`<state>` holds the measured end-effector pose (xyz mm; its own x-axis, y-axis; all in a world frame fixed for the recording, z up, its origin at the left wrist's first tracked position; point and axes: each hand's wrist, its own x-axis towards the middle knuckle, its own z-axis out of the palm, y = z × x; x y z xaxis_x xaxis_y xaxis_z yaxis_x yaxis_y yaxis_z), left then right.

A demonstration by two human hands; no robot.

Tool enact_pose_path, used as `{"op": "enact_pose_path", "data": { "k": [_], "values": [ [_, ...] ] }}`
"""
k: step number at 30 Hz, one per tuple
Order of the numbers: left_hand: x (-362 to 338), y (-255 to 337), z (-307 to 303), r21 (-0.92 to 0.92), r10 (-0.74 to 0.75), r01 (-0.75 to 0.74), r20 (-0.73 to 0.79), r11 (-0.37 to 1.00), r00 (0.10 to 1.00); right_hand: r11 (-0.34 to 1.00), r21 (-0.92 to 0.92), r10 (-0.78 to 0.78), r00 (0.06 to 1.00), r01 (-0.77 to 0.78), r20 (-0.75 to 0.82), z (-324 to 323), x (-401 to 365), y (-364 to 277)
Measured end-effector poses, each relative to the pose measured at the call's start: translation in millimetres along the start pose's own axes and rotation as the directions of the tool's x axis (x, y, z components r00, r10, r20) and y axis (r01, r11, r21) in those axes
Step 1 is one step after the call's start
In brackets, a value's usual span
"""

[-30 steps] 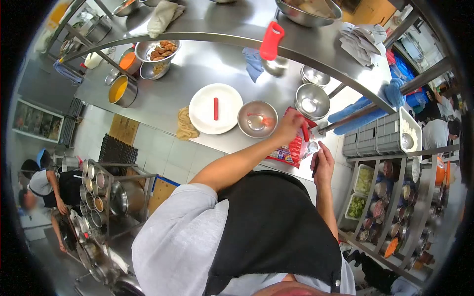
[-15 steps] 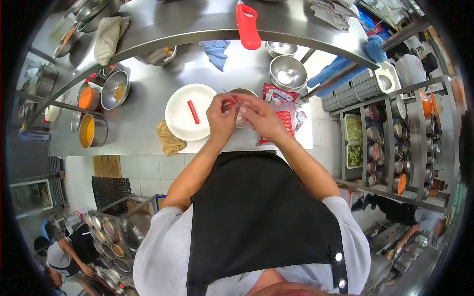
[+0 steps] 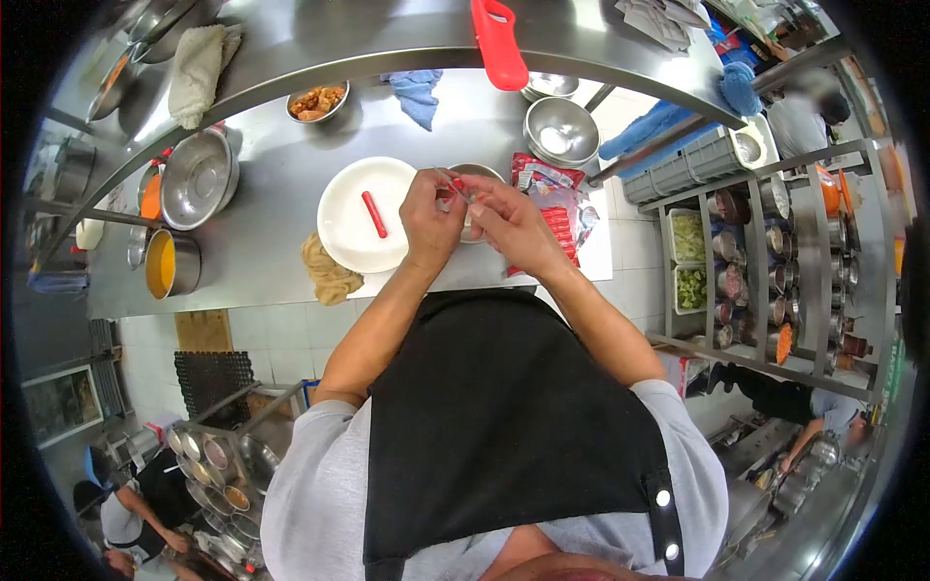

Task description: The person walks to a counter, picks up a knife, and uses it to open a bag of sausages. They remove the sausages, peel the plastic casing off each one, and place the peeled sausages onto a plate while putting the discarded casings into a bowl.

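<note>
Both hands meet above the small steel bowl [image 3: 481, 171] on the counter [image 3: 271, 242]. Left hand [image 3: 429, 221] and right hand [image 3: 506, 225] each pinch the red sausage [image 3: 458, 184], grip pressed together on it. Expect it to be light, soft and probably slick, so hold it gently near the ends. A second sausage [image 3: 373, 214] lies on the white plate [image 3: 339, 237].

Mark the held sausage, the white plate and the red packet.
held sausage [image 3: 456, 183], head view, its exposed red end.
white plate [image 3: 341, 232], head view, bare lower-left surface.
red packet [image 3: 567, 221], head view, its printed red face.
</note>
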<state>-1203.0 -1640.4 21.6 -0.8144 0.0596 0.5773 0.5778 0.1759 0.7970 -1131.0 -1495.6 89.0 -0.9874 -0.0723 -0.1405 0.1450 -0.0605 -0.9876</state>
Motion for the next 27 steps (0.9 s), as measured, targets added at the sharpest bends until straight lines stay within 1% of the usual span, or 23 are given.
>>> {"op": "enact_pose_path", "data": {
  "k": [3,7,9,12,13,15,16,18,19,22,25,27],
  "values": [
    [1,4,2,0.039,0.029,-0.029,0.013,0.999,1.0,1.0,0.005,-0.028,0.999,0.028,-0.043,1,-2,-1],
    [3,14,4,0.121,0.107,-0.112,0.042,0.986,0.993,0.995,-0.07,-0.08,0.994,0.075,-0.073,-4,-4,0],
    [2,15,6,0.12,0.129,-0.134,0.053,0.984,0.99,0.989,-0.11,-0.105,0.99,0.095,-0.098,-9,-2,7],
    [0,13,6,0.098,0.116,-0.124,0.082,0.987,0.99,0.996,-0.059,-0.066,0.994,0.061,-0.087,-11,-5,2],
    [0,13,6,0.088,0.104,-0.112,0.094,0.99,0.99,1.0,0.004,-0.014,0.996,0.015,-0.09,-14,-5,3],
    [-1,12,8,-0.06,-0.004,0.012,0.133,0.998,0.991,0.988,0.131,0.088,0.992,-0.076,-0.087,-22,-7,6],
    [0,12,7,-0.13,-0.056,0.077,0.159,0.989,0.986,0.981,0.175,0.098,0.991,-0.081,-0.089,-26,-7,6],
    [0,15,1,-0.296,-0.244,0.323,0.273,0.899,0.931,0.961,0.261,0.119,0.989,-0.091,-0.092,-34,-6,6],
    [1,18,-4,-0.362,-0.323,0.44,0.341,0.822,0.883,0.964,0.248,0.119,0.99,-0.095,-0.081,-37,-4,8],
    [5,17,-14,-0.352,-0.425,0.579,0.425,0.736,0.799,0.967,0.225,0.142,0.988,-0.124,-0.067,-39,1,13],
    [0,-2,-14,-0.443,-0.544,0.7,0.441,0.56,0.714,0.956,0.234,0.201,0.976,-0.176,-0.088,-34,1,14],
    [-2,-8,-20,-0.527,-0.559,0.756,0.519,0.387,0.647,0.952,0.229,0.229,0.968,-0.201,-0.102,-30,2,17]
  ]
}}
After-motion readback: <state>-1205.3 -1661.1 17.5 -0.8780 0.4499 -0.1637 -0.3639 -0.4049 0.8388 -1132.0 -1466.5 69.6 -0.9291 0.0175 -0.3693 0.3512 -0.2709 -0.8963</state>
